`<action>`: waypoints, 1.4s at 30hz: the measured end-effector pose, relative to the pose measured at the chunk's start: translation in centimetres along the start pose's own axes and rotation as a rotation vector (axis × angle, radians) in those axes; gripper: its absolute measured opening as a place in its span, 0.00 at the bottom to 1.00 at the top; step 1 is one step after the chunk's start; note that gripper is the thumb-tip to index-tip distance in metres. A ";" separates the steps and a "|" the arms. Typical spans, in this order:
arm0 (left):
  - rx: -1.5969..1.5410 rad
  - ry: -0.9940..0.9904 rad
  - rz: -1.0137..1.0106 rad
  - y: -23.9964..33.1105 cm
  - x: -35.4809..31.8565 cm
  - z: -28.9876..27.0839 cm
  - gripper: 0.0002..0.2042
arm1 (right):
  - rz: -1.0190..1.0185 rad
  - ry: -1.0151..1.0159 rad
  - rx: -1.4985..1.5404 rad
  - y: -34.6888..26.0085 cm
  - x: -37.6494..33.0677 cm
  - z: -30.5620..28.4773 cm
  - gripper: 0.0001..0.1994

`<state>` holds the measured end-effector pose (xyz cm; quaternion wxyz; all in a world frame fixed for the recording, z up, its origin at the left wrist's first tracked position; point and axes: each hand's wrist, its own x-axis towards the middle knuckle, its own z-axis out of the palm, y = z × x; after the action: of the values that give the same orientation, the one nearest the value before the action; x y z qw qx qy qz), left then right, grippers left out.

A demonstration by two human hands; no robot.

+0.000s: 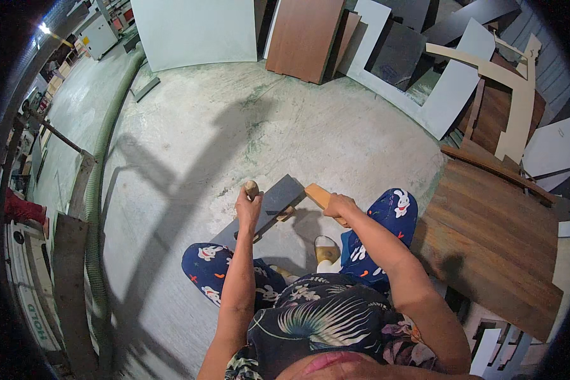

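Note:
My left hand (247,209) is closed around a round wooden handle (252,188), its end pointing up; the tool's lower part is hidden by my hand and arm. Below it a dark grey board (284,194) lies slantwise in front of my feet. A small tan wooden piece (285,214) sits at the board's right edge. To the right, my right hand (340,207) grips one end of a yellowish wooden block (317,194). The block's far end comes close to the board's tip; whether they touch I cannot tell.
Large brown panels (487,234) lie to my right, with cut board frames and offcuts (453,82) stacked beyond. A white panel (196,31) and a brown panel (301,38) stand ahead. A ribbed green hose (95,209) runs along the left.

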<state>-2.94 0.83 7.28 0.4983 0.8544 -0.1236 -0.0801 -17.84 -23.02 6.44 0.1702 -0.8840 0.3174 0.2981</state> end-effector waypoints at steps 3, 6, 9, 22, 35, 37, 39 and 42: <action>0.016 0.036 0.024 -0.3 0.1 0.0 0.20 | 0.008 0.003 0.024 -0.1 -0.2 -0.4 0.32; -0.006 0.008 -0.034 -0.3 0.2 0.1 0.19 | 0.040 -0.015 0.048 -0.1 0.0 -1.0 0.31; -0.036 0.017 -0.017 -0.8 0.4 0.4 0.18 | 0.048 0.044 0.097 0.2 0.2 -1.3 0.33; -0.067 0.053 -0.028 0.1 0.7 0.3 0.17 | -0.157 0.418 0.355 -0.6 -0.9 -3.0 0.36; -0.066 0.013 -0.048 -0.7 0.5 0.1 0.17 | -0.440 0.463 0.350 -2.7 -3.3 -3.5 0.40; -0.045 0.021 -0.031 -0.4 0.4 0.0 0.17 | -0.457 0.463 0.344 -2.7 -3.3 -3.5 0.41; -0.010 0.024 -0.004 -0.5 0.4 0.0 0.17 | -0.465 0.463 0.382 -2.7 -3.4 -3.7 0.41; -0.021 0.018 -0.028 -0.8 0.7 0.2 0.18 | -0.507 0.564 0.371 -2.5 -2.8 -3.5 0.40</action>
<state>-2.17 0.88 6.47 0.5070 0.8515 -0.1065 -0.0805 -16.42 -21.57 11.14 0.3010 -0.9354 0.1721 -0.0690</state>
